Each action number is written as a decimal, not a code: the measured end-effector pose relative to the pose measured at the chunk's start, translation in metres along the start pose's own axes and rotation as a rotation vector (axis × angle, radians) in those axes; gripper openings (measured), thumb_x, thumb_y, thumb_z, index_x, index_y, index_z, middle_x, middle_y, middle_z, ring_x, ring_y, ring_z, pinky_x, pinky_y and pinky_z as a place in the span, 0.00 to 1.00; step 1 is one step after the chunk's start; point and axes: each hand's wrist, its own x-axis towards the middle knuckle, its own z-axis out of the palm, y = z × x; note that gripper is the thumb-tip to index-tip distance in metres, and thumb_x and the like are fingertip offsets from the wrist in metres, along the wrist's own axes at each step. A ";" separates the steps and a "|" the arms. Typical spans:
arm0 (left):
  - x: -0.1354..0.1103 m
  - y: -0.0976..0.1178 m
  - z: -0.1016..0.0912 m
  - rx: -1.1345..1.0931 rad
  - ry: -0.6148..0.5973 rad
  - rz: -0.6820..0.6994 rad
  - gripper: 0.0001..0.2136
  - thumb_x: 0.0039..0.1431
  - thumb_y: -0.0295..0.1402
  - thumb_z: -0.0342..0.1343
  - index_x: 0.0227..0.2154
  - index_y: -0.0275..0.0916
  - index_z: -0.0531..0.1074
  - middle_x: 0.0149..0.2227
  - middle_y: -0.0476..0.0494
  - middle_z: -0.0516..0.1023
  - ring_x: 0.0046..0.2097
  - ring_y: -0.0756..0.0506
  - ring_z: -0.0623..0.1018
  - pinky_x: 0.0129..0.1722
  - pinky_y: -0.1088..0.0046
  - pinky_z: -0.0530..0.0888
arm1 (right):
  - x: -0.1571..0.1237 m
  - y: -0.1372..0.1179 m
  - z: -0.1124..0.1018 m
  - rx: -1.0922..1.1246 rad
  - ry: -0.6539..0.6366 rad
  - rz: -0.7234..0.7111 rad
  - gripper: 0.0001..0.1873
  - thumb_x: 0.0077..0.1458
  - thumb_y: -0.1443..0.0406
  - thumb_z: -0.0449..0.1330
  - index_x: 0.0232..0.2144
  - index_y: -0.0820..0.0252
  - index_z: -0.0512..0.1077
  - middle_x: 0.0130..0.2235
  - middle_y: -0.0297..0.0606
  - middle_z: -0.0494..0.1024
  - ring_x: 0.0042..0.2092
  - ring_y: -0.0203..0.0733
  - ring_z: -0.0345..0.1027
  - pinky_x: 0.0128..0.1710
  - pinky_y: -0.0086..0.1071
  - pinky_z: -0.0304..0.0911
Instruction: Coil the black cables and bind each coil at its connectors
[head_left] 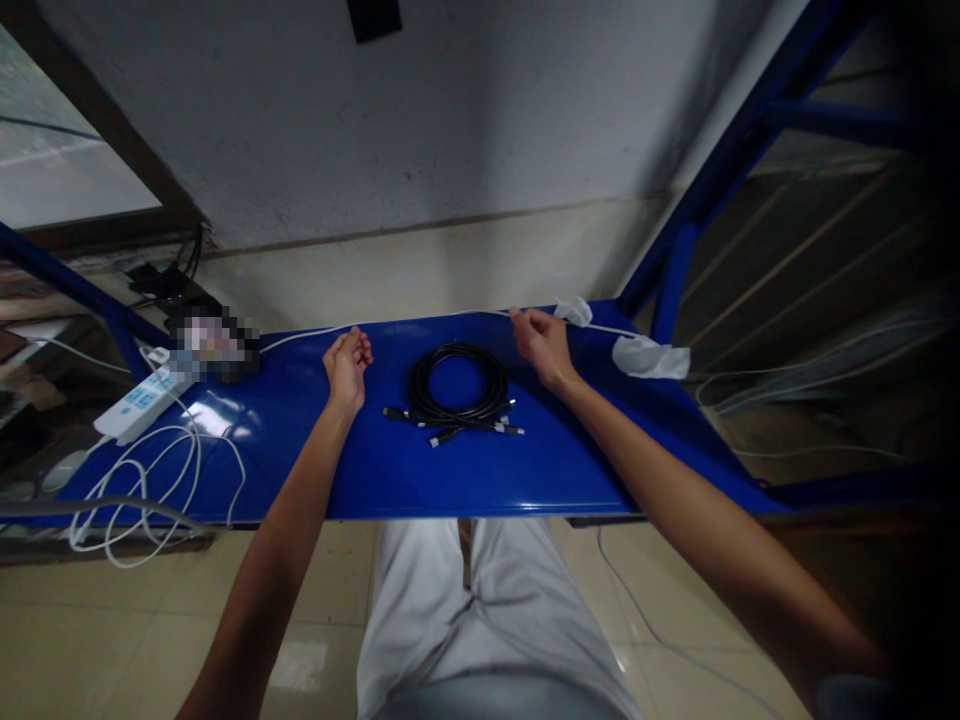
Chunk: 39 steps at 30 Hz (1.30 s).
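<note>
A thin white cable runs along the far edge of the blue metal shelf. My left hand is curled around it near the left of centre, and my right hand pinches it further right, so the cable stretches between them. A coil of black cables with several plug ends lies on the shelf between my hands, untouched.
A white power strip and loose loops of white cable sit at the shelf's left end. Crumpled white wrappers lie at the right end beside a blue upright post. A wall stands close behind.
</note>
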 end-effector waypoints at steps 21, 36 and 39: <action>-0.002 0.002 0.002 0.002 -0.028 -0.015 0.15 0.59 0.43 0.73 0.32 0.38 0.76 0.32 0.47 0.75 0.30 0.52 0.73 0.30 0.75 0.69 | 0.084 -0.033 0.072 -1.053 -1.050 -0.333 0.27 0.48 0.72 0.76 0.52 0.58 0.85 0.47 0.41 0.87 0.45 0.48 0.80 0.44 0.33 0.68; -0.016 0.011 0.012 0.006 -0.110 -0.041 0.14 0.62 0.40 0.72 0.29 0.39 0.75 0.32 0.46 0.74 0.30 0.51 0.72 0.31 0.74 0.71 | 0.085 -0.021 0.058 -1.008 -1.038 -0.447 0.29 0.50 0.78 0.72 0.55 0.59 0.84 0.53 0.43 0.87 0.56 0.54 0.79 0.59 0.40 0.71; -0.016 0.012 0.013 0.008 -0.104 -0.043 0.14 0.62 0.40 0.71 0.29 0.39 0.75 0.32 0.47 0.74 0.30 0.51 0.72 0.31 0.74 0.71 | 0.093 -0.016 0.056 -0.955 -1.055 -0.405 0.28 0.47 0.79 0.72 0.51 0.58 0.86 0.48 0.39 0.89 0.51 0.51 0.81 0.56 0.38 0.72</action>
